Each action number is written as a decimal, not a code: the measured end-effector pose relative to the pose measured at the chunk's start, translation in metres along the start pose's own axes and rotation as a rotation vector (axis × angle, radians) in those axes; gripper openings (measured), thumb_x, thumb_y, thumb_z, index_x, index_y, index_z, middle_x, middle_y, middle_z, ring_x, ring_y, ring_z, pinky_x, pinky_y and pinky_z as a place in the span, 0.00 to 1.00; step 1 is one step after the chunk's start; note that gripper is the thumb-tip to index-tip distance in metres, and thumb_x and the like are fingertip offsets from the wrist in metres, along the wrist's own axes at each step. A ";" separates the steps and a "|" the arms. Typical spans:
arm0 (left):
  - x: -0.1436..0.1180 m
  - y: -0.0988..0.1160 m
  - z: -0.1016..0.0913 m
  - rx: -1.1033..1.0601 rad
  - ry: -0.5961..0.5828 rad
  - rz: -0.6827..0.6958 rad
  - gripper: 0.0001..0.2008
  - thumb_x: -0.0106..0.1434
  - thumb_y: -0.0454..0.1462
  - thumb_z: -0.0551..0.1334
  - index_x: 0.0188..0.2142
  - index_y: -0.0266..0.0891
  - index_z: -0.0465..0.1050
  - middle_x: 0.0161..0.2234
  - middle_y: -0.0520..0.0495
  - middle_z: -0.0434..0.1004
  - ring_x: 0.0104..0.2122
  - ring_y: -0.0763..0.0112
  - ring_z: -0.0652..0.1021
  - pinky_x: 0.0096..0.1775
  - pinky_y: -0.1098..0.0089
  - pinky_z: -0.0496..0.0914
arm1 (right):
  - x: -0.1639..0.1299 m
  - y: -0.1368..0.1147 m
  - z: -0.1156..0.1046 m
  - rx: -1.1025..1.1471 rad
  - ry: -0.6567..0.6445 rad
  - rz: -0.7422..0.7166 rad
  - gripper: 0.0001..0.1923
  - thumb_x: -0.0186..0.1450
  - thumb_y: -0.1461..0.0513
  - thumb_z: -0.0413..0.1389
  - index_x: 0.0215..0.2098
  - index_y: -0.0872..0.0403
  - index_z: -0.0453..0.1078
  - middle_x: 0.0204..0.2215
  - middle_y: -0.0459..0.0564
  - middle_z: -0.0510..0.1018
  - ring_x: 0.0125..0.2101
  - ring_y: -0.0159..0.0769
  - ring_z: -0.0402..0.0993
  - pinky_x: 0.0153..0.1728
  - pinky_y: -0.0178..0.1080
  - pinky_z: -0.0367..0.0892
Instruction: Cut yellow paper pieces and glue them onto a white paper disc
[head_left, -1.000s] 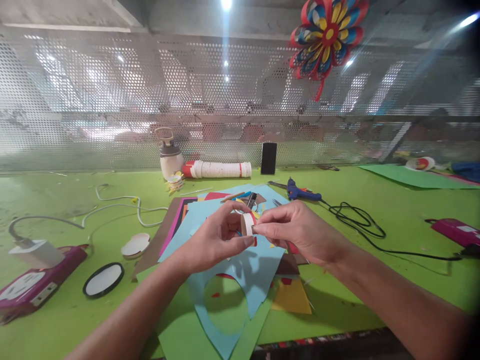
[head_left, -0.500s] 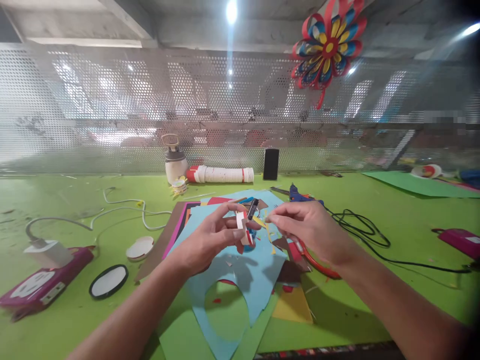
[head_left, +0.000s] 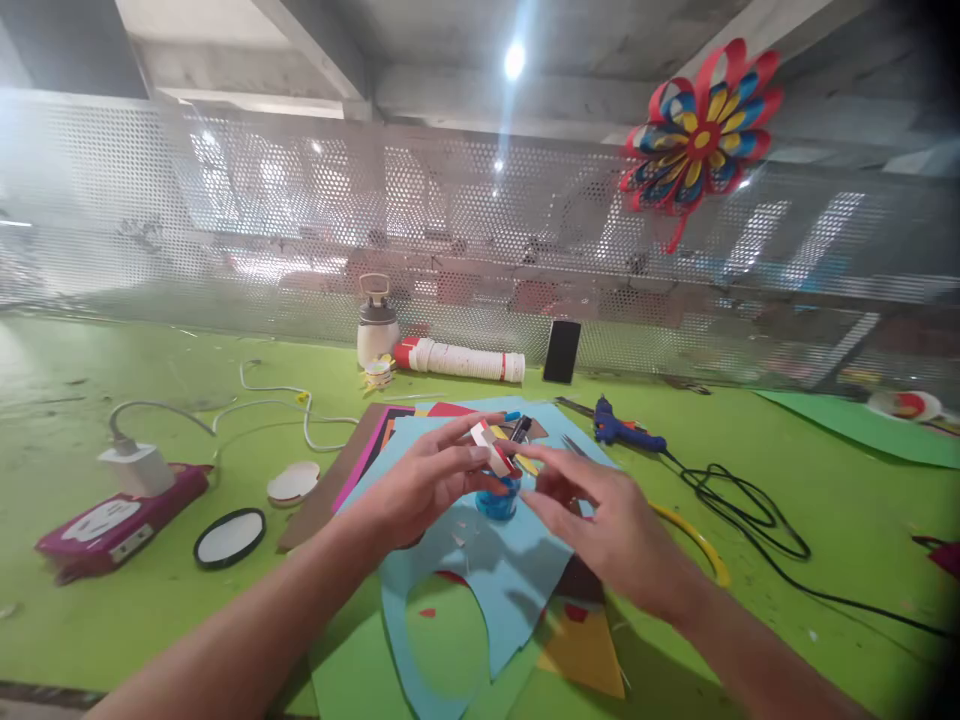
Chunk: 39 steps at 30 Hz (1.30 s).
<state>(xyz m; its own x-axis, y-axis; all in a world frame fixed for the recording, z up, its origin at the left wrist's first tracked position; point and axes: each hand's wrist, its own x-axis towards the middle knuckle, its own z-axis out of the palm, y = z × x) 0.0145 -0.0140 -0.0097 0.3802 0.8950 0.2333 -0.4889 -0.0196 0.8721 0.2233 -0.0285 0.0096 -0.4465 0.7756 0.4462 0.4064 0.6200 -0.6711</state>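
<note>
My left hand (head_left: 429,482) is closed on a small white-and-red paper ring (head_left: 491,450), holding it tilted above the blue paper. Close by on the right, my right hand (head_left: 611,520) has its index finger stretched to the ring's edge and its thumb apart below. Yellow paper (head_left: 528,466) shows beside the ring. Just behind is a dark cylindrical object (head_left: 520,428), whose kind I cannot make out. A clear blue round container (head_left: 497,503) stands beneath the fingers. Light-blue paper (head_left: 517,575) with a rounded cutout lies under both hands. A curved yellow handle (head_left: 694,538) is partly hidden by my right hand.
A blue glue gun (head_left: 622,430) with its black cord (head_left: 750,510) lies at right. Behind are a white paper tube (head_left: 469,360), a bottle (head_left: 377,335) and a dark upright screen (head_left: 562,351). At left sit a purple power strip (head_left: 112,525), a black-rimmed disc (head_left: 229,538) and a white disc (head_left: 293,483).
My right hand has moved in to the paper ring, its pinch on a thin yellow strip opening. The ring has tilted in my left hand. The camera view has turned.
</note>
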 end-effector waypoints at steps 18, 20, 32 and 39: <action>-0.002 -0.005 0.008 0.004 -0.060 -0.085 0.18 0.62 0.34 0.64 0.53 0.35 0.73 0.44 0.36 0.80 0.45 0.56 0.78 0.45 0.58 0.72 | -0.008 -0.002 0.020 0.073 0.202 -0.083 0.05 0.62 0.64 0.59 0.34 0.55 0.78 0.17 0.40 0.67 0.18 0.27 0.57 0.19 0.34 0.57; -0.002 -0.006 0.007 0.038 -0.072 -0.076 0.18 0.62 0.34 0.65 0.52 0.36 0.73 0.44 0.37 0.80 0.44 0.58 0.78 0.44 0.59 0.72 | -0.007 -0.003 0.021 0.112 0.211 -0.052 0.06 0.63 0.62 0.59 0.35 0.55 0.78 0.18 0.41 0.67 0.19 0.28 0.57 0.19 0.34 0.57; -0.002 -0.013 0.013 0.101 -0.091 -0.057 0.21 0.61 0.36 0.67 0.54 0.39 0.73 0.37 0.45 0.78 0.38 0.64 0.77 0.43 0.60 0.72 | -0.005 -0.003 0.018 0.346 0.148 0.146 0.06 0.61 0.59 0.61 0.31 0.55 0.75 0.24 0.46 0.75 0.25 0.31 0.69 0.26 0.36 0.66; -0.001 -0.015 0.010 0.135 -0.143 -0.044 0.19 0.63 0.36 0.66 0.53 0.37 0.72 0.37 0.43 0.79 0.38 0.65 0.78 0.39 0.64 0.73 | -0.006 -0.005 0.010 0.363 0.197 0.097 0.07 0.62 0.59 0.59 0.29 0.52 0.75 0.23 0.45 0.76 0.23 0.30 0.69 0.24 0.34 0.67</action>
<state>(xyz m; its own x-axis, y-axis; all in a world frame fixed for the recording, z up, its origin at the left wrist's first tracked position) 0.0290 -0.0192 -0.0193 0.5111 0.8241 0.2441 -0.3634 -0.0502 0.9303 0.2157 -0.0370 0.0042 -0.2452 0.8578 0.4516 0.1164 0.4885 -0.8648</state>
